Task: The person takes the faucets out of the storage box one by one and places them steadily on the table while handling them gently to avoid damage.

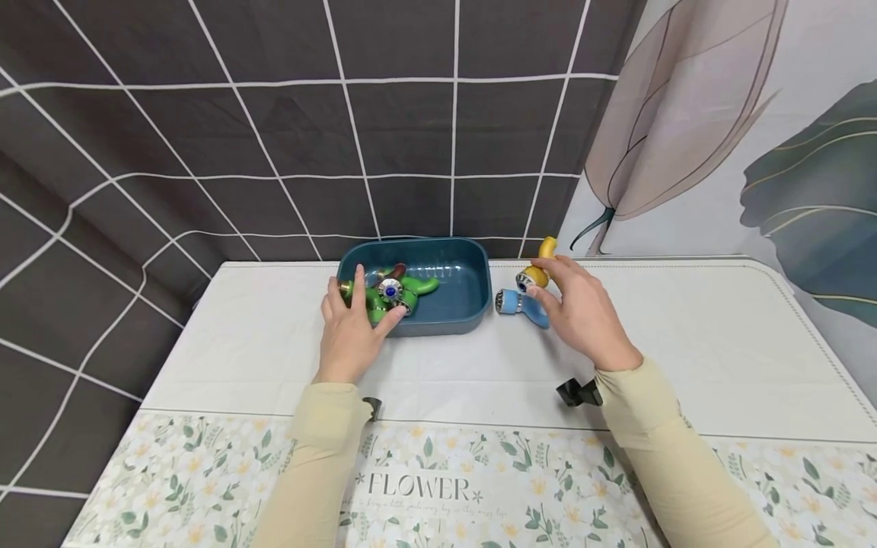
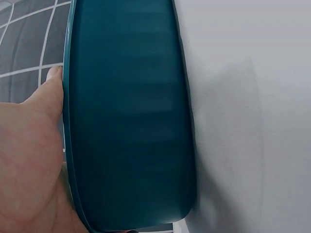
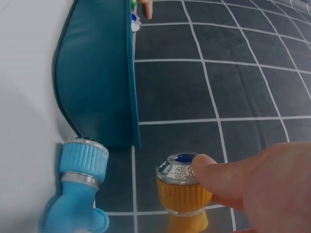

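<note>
My right hand pinches a yellow curved, pipe-shaped piece near its silver cap; the right wrist view shows the thumb at the cap's rim, beside its dark blue centre. Close below, a similar light blue piece with a ribbed collar lies on the table beside the bin. My left hand reaches over the front left of the dark teal bin, fingers spread around several green pieces inside. A silver cap with a blue centre tops that pile. The left palm partly hides the pile.
A dark brown-red piece lies behind the green ones in the bin. White cloth with a floral front band covers the table. Just behind hangs a dark grid-patterned curtain, and a leaf-patterned one at the right.
</note>
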`<state>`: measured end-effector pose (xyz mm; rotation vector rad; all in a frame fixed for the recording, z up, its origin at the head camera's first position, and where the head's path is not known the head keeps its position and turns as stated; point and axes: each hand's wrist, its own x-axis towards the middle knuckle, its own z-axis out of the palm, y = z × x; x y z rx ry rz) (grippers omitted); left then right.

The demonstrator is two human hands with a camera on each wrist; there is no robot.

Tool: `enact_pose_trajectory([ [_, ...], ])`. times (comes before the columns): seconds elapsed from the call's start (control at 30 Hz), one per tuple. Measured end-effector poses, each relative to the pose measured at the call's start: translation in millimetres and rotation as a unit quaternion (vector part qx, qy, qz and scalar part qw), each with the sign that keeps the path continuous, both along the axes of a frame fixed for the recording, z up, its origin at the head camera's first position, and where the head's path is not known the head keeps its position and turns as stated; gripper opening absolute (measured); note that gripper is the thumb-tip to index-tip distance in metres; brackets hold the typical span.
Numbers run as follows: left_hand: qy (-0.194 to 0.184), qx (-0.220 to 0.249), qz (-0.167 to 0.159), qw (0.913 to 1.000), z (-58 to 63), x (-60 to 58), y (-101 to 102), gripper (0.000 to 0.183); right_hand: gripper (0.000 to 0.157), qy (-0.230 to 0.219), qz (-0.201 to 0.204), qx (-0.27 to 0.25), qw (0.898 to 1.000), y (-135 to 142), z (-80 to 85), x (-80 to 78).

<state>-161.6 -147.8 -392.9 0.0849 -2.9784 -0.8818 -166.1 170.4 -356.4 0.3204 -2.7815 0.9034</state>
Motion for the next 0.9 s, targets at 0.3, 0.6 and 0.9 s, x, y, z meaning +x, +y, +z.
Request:
enact_pose_trajectory([
  [0.3, 0.000, -0.001, 0.000, 1.0000, 0.4, 0.3, 0.0, 0.097, 0.042, -0.006, -0.004, 0.005, 1.000, 7.3, -2.7, -2.4],
  [0.6, 0.002, 0.004, -0.002, 1.0000, 0.4, 0.2, 0.9, 0.096, 0.041, -0.008, -0.005, 0.013, 1.000, 17.6, -6.0, -4.3],
  [0.9, -0.008, 0.002, -0.002, 1.0000, 2.0, 1.3, 0.4, 0.097, 0.042, -0.035, -0.019, 0.022, 0.999, 22.0, -8.0, -6.9],
])
